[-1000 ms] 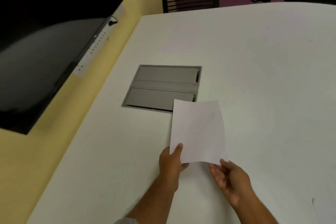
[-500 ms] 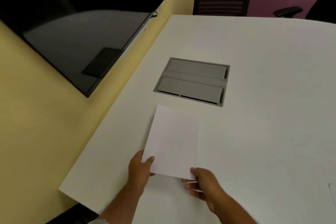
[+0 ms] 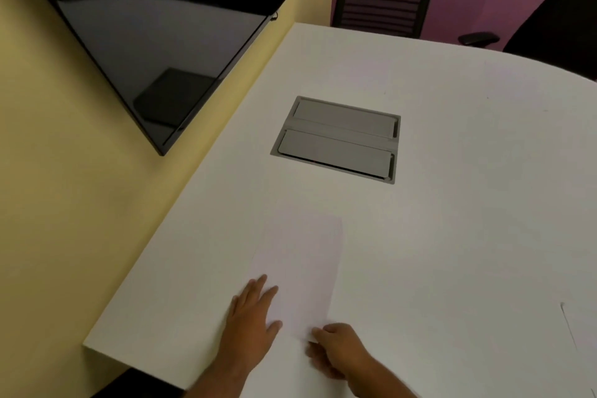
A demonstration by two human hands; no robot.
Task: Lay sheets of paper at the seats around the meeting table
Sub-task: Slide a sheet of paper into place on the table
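Head view: sheet (image 3: pixel 300 271) flat near the table (image 3: pixel 468 203) corner, left hand (image 3: pixel 250 320) spread on it, right hand (image 3: pixel 336 350) pinching its floppy near edge.

The left hand (image 3: pixel 250 321) lies flat, palm down, fingers spread and pointing forward. The right hand (image 3: pixel 337 349) is loosely curled, fingertips tucked toward the left. Both forearms reach in from below.

Sheet (image 3: pixel 302 268) seemingly flat under left hand (image 3: pixel 250 317)
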